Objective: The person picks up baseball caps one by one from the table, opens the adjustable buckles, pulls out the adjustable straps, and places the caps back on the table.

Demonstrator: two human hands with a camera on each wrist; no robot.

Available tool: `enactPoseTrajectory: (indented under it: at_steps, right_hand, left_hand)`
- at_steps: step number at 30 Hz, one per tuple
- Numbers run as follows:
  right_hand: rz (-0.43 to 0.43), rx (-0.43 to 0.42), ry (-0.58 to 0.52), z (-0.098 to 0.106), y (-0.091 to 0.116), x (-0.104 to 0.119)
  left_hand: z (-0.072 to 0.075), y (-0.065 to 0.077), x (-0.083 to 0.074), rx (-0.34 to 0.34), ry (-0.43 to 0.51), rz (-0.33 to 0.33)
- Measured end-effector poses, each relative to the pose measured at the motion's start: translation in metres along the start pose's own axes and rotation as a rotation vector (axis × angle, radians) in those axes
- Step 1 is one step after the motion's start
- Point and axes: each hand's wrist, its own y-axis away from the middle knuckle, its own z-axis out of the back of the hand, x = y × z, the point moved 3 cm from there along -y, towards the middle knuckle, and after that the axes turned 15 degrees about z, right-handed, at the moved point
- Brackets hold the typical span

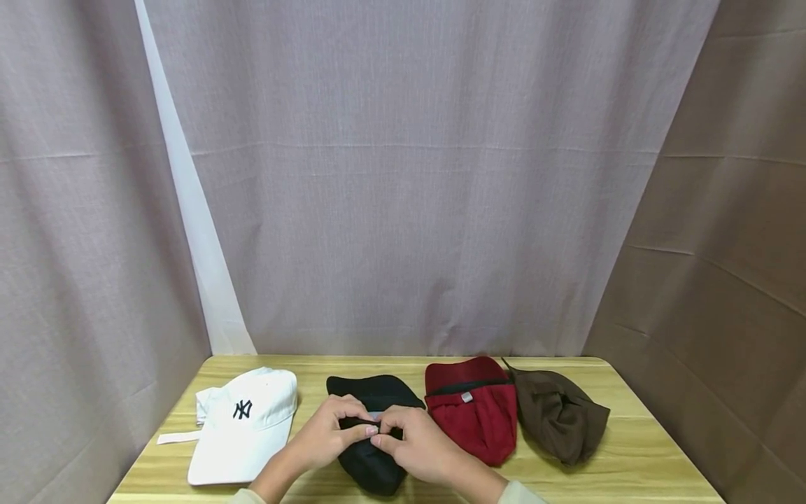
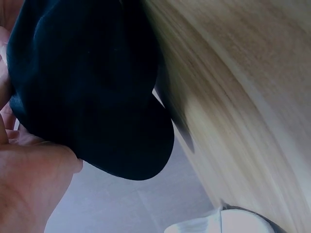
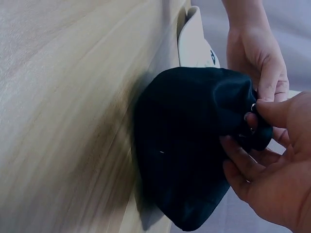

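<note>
A black cap (image 1: 371,469) lies in front of me on the table, its brim (image 1: 378,389) toward the curtain. My left hand (image 1: 334,430) and right hand (image 1: 412,441) meet over its back edge. Both pinch the cap's strap (image 3: 263,135) between thumb and fingers, where a small metal buckle (image 3: 253,108) glints in the right wrist view. The left wrist view has the cap's dark fabric (image 2: 87,87) filling its middle, with part of the left hand (image 2: 34,179) beside it. Most of the strap is hidden behind the fingers.
To the left sits a white cap (image 1: 252,420) with a dark embroidered logo and a loose strap. A red cap (image 1: 472,413) lies to the right, partly against a brown cap (image 1: 560,416). Grey curtains (image 1: 403,210) hang behind the wooden table (image 1: 642,455).
</note>
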Motion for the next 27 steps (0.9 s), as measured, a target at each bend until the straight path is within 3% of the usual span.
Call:
enactPoseTrajectory:
  at_steps: [5,13,27]
  right_hand:
    - [-0.003,0.002,-0.006,-0.0002,-0.0011,-0.0011]
    - [-0.001,-0.005,-0.048,0.0001,0.0009,-0.0023]
    - [0.0,0.018,-0.075,0.0018,0.003,-0.0037]
  left_hand:
    - [0.0004,-0.0003,0.0013,0.002,-0.001,-0.022]
    - [0.001,-0.0002,0.0048,0.025,-0.01,0.03]
    - [0.0016,0.0001,0.0069,0.032,0.016,0.046]
